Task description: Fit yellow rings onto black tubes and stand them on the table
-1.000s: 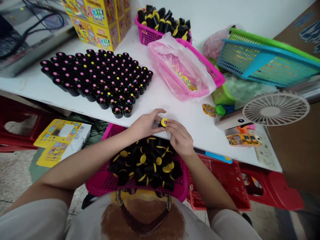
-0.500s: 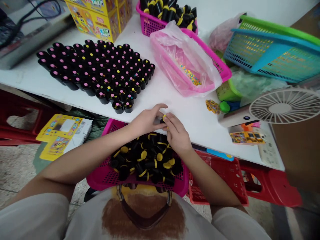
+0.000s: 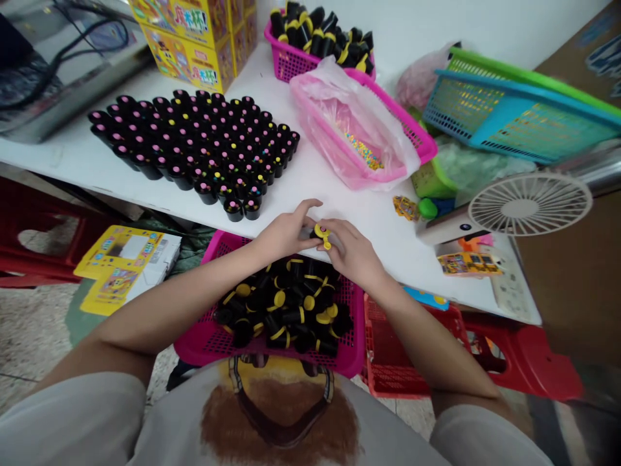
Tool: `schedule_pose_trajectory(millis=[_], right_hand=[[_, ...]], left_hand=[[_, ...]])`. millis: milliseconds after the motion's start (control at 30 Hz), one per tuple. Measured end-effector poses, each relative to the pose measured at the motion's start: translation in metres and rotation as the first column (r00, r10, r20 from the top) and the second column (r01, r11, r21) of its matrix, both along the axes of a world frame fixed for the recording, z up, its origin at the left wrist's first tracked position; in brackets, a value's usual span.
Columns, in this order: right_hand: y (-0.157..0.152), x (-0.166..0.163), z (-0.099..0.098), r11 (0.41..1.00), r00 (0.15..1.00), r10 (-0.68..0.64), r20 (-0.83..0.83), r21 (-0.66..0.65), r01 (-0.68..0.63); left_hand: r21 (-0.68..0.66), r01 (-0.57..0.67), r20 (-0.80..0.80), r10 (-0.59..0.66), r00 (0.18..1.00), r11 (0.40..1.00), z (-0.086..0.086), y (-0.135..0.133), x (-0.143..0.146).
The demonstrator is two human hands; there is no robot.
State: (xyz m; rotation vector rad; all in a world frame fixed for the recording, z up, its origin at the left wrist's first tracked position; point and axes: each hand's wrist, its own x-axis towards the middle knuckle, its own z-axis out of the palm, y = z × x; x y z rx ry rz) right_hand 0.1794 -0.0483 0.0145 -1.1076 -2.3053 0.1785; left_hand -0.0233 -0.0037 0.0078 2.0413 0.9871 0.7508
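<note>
My left hand and my right hand meet at the front edge of the white table. Both pinch one small black tube with a yellow cap; the left holds the black body, the right fingers are on the yellow cap. Just below them, on my lap, a pink basket holds several black tubes with yellow caps. On the table to the upper left, several open black tubes with pink and yellow filling stand upright in rows.
A pink basket lined with a plastic bag holds coloured candy beads. Another pink basket of capped tubes stands at the back. Yellow cartons, blue and green baskets and a small white fan are around. Red crates sit below.
Both hands stayed together on the tube. The right fingers shifted on the yellow cap, which now shows more clearly. The view moved slightly.
</note>
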Motion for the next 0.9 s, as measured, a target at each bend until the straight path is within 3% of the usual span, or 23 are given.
schedule_pose_trajectory(millis=[167,400,533,633,733,833,900], right_hand=[[-0.001,-0.003,-0.008,0.998,0.999,-0.013,0.032,0.056,0.011],[0.003,-0.009,-0.016,0.991,0.986,-0.086,-0.144,0.089,0.099],[0.001,-0.005,-0.009,0.996,0.982,-0.091,-0.165,-0.016,0.089],[0.005,0.001,-0.005,0.971,0.935,-0.092,-0.343,-0.241,0.007],[0.018,0.005,-0.002,0.864,0.804,-0.242,-0.543,-0.498,-0.077],[0.031,0.007,0.001,0.609,0.624,-0.522,-0.581,-0.767,-0.205],[0.035,0.008,0.005,0.477,0.576,-0.622,-0.531,-0.840,-0.260]], left_hand=[[0.013,-0.017,-0.022,0.017,1.000,1.000,-0.001,0.000,0.000],[-0.004,-0.025,0.000,0.025,1.000,1.000,0.000,-0.001,0.001],[0.002,-0.023,-0.003,0.023,1.000,1.000,0.001,0.000,0.002],[-0.003,-0.023,0.005,0.023,1.000,1.000,0.000,0.000,0.002],[0.006,-0.022,0.024,0.022,0.999,1.000,-0.002,0.001,0.002],[0.015,-0.025,0.030,0.025,0.999,1.000,-0.006,0.002,0.002],[0.016,-0.022,0.043,0.021,0.999,1.000,-0.008,0.002,0.002]])
